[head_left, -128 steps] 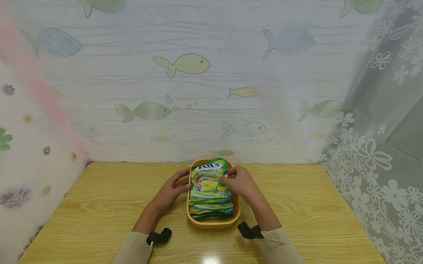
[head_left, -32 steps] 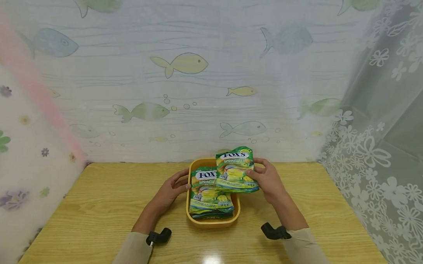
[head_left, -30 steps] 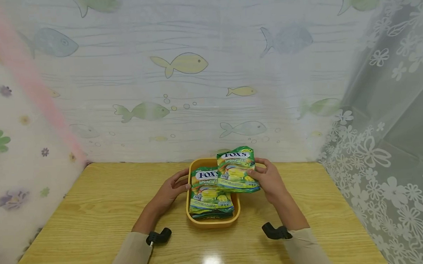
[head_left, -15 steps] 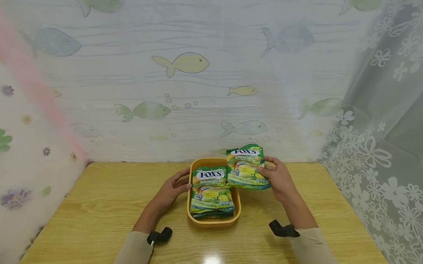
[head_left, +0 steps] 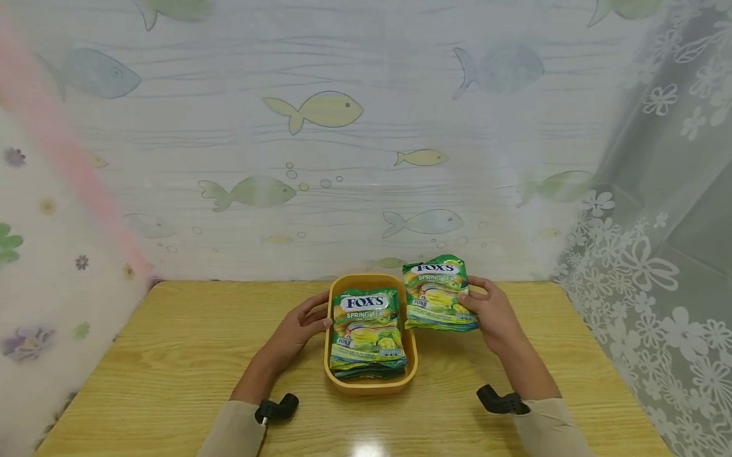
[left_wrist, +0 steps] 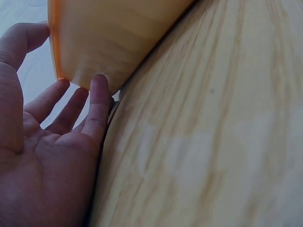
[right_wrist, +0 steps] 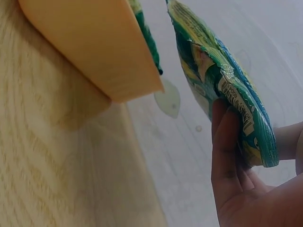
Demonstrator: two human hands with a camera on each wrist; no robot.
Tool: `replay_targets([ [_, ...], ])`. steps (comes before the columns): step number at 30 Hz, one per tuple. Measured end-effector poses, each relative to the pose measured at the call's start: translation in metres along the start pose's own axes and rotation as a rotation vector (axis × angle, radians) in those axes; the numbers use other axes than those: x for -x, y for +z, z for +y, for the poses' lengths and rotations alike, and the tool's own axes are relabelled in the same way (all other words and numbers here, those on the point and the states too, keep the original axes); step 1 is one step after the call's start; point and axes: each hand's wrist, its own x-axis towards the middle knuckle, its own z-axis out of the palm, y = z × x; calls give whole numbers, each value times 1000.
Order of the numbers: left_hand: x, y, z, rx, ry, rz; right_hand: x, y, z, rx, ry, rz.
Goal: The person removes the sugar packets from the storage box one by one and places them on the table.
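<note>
A green and yellow Fox's Spring Tea candy bag [head_left: 437, 294] is held up in my right hand [head_left: 493, 313], just right of the tub and higher than its rim. The thumb lies on the bag's printed front and the fingers are behind it. In the right wrist view, the held candy bag [right_wrist: 227, 82] looks layered; whether it is more than one bag I cannot tell. More candy bags [head_left: 366, 333] lie stacked in the yellow-orange tub [head_left: 371, 388]. My left hand [head_left: 294, 333] touches the tub's left side with relaxed fingers, thumb near the rim in the left wrist view.
The tub stands on a wood-grain table [head_left: 195, 355] close to its back edge. Behind rises a fish-patterned sheet [head_left: 341, 209]; a flower-patterned curtain [head_left: 641, 313] hangs on the right. Each wrist wears a black camera mount [head_left: 278, 408].
My right hand has taken the top candy bag out of the tub and moved it right, off the stack and past the tub's right rim. The left hand stays at the tub's side.
</note>
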Motion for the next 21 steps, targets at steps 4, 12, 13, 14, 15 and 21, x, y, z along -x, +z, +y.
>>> replay_targets([
  [4,0,0,0,-1,-2,-3,0,-7,3,1,5,-1],
  [12,1,0,0,1,-6,-14,-4,-16,10,-10,9,7],
  [13,1,0,0,-1,-6,-14,-5,-17,11,-9,8,7],
  [14,1,0,1,-4,-6,-12,-5,-17,11,-10,8,7],
  [15,1,0,1,-7,-6,-11,-6,-17,12,-9,9,8],
  [21,0,0,1,-17,-7,-9,-9,-19,17,-1,18,25],
])
